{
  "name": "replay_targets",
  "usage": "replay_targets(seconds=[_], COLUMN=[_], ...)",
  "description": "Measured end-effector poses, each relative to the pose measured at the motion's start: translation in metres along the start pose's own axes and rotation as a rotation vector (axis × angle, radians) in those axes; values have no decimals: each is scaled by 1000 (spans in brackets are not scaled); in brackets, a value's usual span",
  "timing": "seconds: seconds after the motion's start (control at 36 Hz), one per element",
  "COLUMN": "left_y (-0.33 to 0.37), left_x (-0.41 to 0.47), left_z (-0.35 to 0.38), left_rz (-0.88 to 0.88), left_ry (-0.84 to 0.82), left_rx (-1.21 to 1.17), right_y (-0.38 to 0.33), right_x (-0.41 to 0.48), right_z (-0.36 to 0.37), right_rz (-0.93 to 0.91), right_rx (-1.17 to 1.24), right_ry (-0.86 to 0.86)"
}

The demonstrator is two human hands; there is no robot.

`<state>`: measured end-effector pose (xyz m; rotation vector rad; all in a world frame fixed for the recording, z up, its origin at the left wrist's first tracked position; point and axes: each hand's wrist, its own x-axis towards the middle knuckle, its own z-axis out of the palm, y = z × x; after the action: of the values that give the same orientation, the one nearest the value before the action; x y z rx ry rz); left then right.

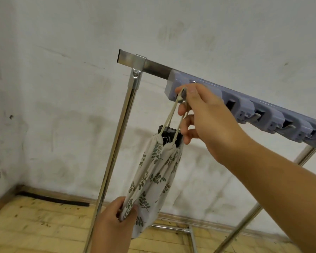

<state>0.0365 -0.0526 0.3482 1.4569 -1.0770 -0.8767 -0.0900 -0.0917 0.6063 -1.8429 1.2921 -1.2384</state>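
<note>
A cream drawstring bag (153,179) printed with green leaves hangs in mid-air, something dark showing at its gathered mouth. My right hand (204,114) pinches the loop of the bag's cord (173,110) at the left end of a pale purple hook rail (244,106). The rail is fixed along a metal bar (153,67) of a rack. My left hand (115,221) grips the bag's lower left corner from below. Whether the cord sits over a hook is hidden by my fingers.
The rack's shiny upright post (117,143) stands just left of the bag, with more legs (244,223) at the right and a floor bar (171,228) below. A stained white wall lies behind. Yellow brick-patterned flooring (35,221) is underneath.
</note>
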Motion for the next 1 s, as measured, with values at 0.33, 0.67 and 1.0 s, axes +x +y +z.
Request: replay_targets(seconds=[0.33,0.67,1.0], left_y=[-4,-4,-12], left_x=[0,1,7], left_z=[5,9,10], left_rz=[-23,-27,-39], left_ry=[-33,-78,-97], left_rx=[6,0,-6], right_y=[27,14,22], right_x=[-22,-3,1], right_z=[-2,10,3], right_rz=[-47,-116,-116], right_rx=[-16,0,4], right_ry=[-51,190,174])
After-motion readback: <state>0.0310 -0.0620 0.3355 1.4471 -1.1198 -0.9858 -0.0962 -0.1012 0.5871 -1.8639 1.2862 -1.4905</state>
